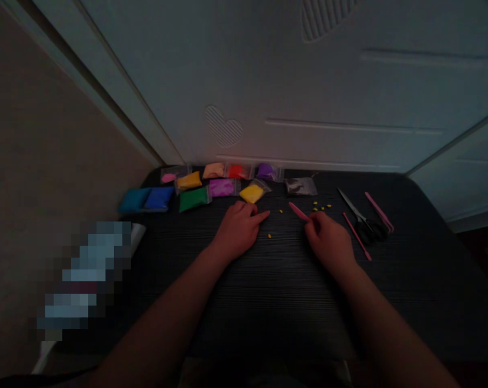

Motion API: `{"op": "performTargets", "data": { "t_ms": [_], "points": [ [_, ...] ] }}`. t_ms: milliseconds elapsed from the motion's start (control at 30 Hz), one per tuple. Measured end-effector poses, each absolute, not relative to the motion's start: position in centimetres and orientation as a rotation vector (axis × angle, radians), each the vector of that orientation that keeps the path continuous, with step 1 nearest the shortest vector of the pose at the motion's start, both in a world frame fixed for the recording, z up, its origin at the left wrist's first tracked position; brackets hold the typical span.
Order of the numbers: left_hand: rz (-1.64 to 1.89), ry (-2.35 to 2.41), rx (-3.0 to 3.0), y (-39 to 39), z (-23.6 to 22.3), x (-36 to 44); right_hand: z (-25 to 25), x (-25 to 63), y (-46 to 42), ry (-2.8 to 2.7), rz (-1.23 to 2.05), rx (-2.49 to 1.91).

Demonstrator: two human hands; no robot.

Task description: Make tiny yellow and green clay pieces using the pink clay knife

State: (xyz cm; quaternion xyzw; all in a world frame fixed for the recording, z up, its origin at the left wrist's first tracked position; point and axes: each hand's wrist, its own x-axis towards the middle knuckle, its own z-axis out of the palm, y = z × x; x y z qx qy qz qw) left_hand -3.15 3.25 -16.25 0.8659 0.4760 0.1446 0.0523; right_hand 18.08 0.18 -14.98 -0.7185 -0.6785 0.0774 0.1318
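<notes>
My right hand (330,240) pinches a pink plastic clay knife (298,210), its flat blade pointing up and to the left. My left hand (239,229) rests on the dark table (268,302) with the index finger stretched out and the others partly curled; nothing shows in it. Just right of that fingertip lies a small yellow piece (280,211), apart from the blade. Another yellow piece (269,235) is nearer to me. Beyond my right hand sits a group of several tiny yellow and dark green pieces (322,207).
Bags of coloured clay line the back, among them yellow (252,192), green (193,200), blue (158,199) and purple (266,172). At right are black-handled scissors (359,215), a thin pink tool (356,235) and another pink tool (378,210). A blurred-out object (86,275) stands left.
</notes>
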Motion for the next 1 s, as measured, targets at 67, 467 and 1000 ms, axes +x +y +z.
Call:
{"op": "performTargets", "data": {
  "t_ms": [67, 467, 1000],
  "points": [
    [0.450, 1.456, 2.630, 3.2, -16.2, -3.2, -15.0, 18.1, 0.2, -1.970, 0.234, -2.087],
    [0.581, 1.231, 2.566, 3.2, -16.3, -4.0, -15.0, 18.1, 0.2, -1.941, 0.278, -2.080],
    [0.725, 1.351, 2.470, 3.9, -17.0, -4.0, -14.9, 18.1, 0.2, -1.955, 0.256, -2.073]
  ]
}}
